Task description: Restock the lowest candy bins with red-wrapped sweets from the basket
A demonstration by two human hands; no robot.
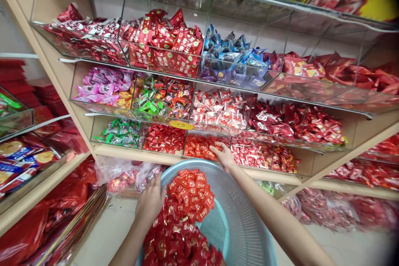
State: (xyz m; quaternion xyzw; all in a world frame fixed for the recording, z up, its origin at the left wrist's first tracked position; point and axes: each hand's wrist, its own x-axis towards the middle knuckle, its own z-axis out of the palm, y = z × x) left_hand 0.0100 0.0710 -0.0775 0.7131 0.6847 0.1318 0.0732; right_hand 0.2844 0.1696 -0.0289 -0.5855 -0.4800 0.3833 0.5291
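A blue plastic basket (249, 212) stands in front of me, below the shelves. Inside it lie a heap of orange-red wrapped candies (191, 193) and a larger heap of dark red wrapped candies (181, 243). My left hand (151, 199) is closed over the basket's left rim, its thumb on the inner side. Beyond the far rim, my right hand (223, 157) reaches to the bottom shelf, fingers apart and touching the orange-red candies (201, 146) in a clear compartment. Nothing shows in its grasp; its palm faces away.
Clear-fronted shelf bins hold blue packets (233, 54), purple candies (104, 83) and red-white candies (222, 108). A yellow price tag (181, 125) hangs above the bottom row. Bagged candies (124, 178) lie under the shelf, and red packages (59, 203) stand at left.
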